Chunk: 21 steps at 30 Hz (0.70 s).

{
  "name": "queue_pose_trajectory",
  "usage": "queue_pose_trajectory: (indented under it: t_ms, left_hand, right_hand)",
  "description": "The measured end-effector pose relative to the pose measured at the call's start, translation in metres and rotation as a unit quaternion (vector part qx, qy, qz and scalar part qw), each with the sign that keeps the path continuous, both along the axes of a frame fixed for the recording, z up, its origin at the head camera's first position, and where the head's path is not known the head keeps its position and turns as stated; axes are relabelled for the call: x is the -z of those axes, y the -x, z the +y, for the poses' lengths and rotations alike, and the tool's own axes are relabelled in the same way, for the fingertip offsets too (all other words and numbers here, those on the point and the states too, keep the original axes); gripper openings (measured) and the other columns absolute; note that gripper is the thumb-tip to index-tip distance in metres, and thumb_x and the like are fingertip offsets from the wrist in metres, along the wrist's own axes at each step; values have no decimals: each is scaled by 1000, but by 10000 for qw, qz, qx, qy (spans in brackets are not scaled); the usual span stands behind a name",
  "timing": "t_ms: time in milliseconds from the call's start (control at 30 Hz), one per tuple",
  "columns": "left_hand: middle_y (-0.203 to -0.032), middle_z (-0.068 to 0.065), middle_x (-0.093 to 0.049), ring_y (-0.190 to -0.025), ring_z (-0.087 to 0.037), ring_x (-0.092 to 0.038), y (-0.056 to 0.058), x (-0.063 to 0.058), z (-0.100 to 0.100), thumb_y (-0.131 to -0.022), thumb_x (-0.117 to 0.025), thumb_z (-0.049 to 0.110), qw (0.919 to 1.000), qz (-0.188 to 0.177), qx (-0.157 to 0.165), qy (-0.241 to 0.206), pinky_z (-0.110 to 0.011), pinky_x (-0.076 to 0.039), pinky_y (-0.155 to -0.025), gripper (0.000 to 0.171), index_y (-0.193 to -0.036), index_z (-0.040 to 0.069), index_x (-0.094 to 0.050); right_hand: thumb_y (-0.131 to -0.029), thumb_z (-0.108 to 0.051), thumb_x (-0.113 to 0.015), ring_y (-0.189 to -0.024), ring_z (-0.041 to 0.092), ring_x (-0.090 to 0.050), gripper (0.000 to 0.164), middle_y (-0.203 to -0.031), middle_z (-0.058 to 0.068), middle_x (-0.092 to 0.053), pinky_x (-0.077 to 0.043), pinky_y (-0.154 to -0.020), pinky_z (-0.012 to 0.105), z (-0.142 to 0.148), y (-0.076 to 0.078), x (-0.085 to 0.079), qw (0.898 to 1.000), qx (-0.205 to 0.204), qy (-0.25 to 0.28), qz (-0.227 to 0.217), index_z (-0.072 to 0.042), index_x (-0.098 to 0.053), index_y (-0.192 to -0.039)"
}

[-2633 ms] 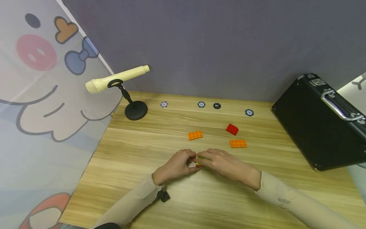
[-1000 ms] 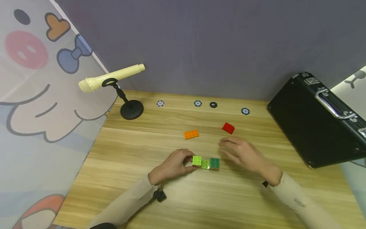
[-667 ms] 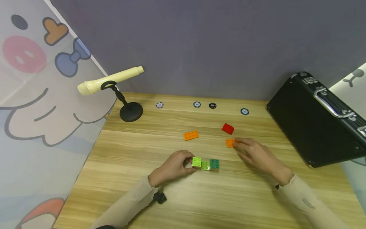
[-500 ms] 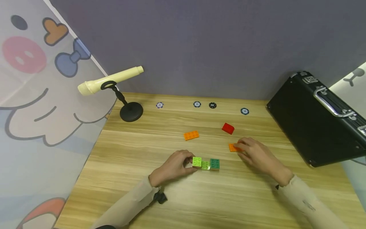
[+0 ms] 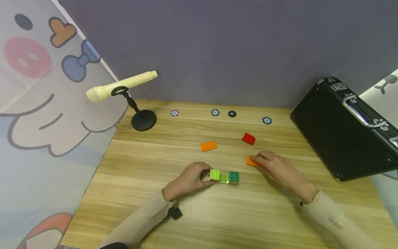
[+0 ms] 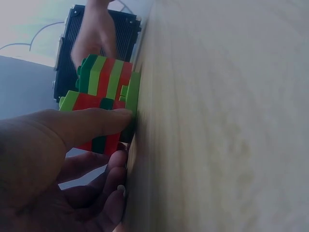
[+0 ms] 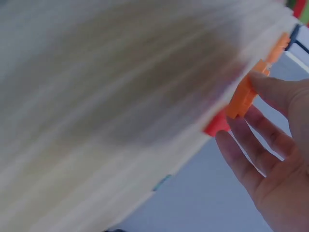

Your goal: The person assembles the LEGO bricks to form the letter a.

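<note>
My left hand [image 5: 189,181] grips a small build of toy building bricks [image 5: 215,175] between thumb and fingers. Two striped towers rise from its light green base, topped light green and dark green [image 5: 234,177]; red and green layers show in the left wrist view [image 6: 89,104]. To the right, my right hand [image 5: 276,169] pinches an orange flat brick [image 5: 252,161], partly covered by the fingers. In the right wrist view the thumb lies along one face of that orange brick [image 7: 243,96], fingertips on the other side.
A second orange flat brick [image 5: 208,146] and a red brick [image 5: 248,139] lie farther back. Several poker chips [image 5: 231,113] line the table's rear. A cream microphone on a black stand [image 5: 143,120] is at left, a black case [image 5: 345,135] at right.
My right hand has left the build, moved right to the orange flat brick, and picked hold of it, shifting it slightly. The left hand stays on the build, whose two towers are now uncovered.
</note>
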<state>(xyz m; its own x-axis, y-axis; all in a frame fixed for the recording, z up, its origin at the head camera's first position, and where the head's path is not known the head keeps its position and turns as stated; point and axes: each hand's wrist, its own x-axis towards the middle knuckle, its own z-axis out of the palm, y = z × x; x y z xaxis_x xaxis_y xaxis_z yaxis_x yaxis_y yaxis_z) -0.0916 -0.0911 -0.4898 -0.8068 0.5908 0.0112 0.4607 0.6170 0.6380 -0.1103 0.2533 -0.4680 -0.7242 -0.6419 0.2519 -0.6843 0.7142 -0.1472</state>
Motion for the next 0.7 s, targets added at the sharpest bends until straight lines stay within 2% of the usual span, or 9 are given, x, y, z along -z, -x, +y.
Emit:
queue_pose_trajectory:
  t_ms: [67, 200, 367, 533, 700]
  left_hand:
    - [-82, 9, -64, -71, -5, -53, 0, 0, 0, -82, -80, 34, 10000, -6, 17, 16, -17, -41, -66, 26, -98, 18, -70]
    - [-82, 10, -64, -71, -5, -53, 0, 0, 0, -81, -80, 35, 10000, 2, -17, 64, -17, -41, -66, 26, -98, 17, -70]
    - [-82, 9, -65, -72, -5, -55, -1, 0, 0, -81, -81, 36, 9999, -43, -80, 61, -17, -42, -67, 27, -98, 17, -70]
    - [-83, 10, -65, -74, -5, -57, -1, 0, 0, -81, -80, 36, 10000, -61, -78, -2, -17, -45, -69, 27, -99, 18, -70]
    - [-83, 8, -66, -75, -6, -57, 0, 2, 0, -82, -79, 35, 10000, -24, -56, -40, -17, -45, -69, 25, -99, 18, -71]
  right_hand:
    - [-83, -16, -78, -95, 20, -65, 44, -109, 2, -66, -56, -69, 37, -8, -3, -8, 9997, -175, 128, 150, -15, -66, -125]
    - [-79, -10, -79, -99, 22, -63, 50, -110, 5, -65, -57, -75, 37, -29, -12, -27, 9968, -622, 362, 335, -11, -65, -127]
    - [-81, -12, -79, -106, 19, -61, 56, -117, 2, -62, -57, -82, 34, -58, -28, -43, 9951, -953, 104, 258, -16, -60, -133]
    - [-82, -16, -80, -108, 16, -59, 60, -120, 0, -61, -56, -85, 31, -81, -38, -45, 9919, -1220, -192, 313, -20, -56, -137]
    - [-85, -20, -77, -104, 16, -61, 53, -119, 0, -62, -56, -81, 31, -93, -39, -37, 9889, -1381, -199, 514, -20, -59, -135]
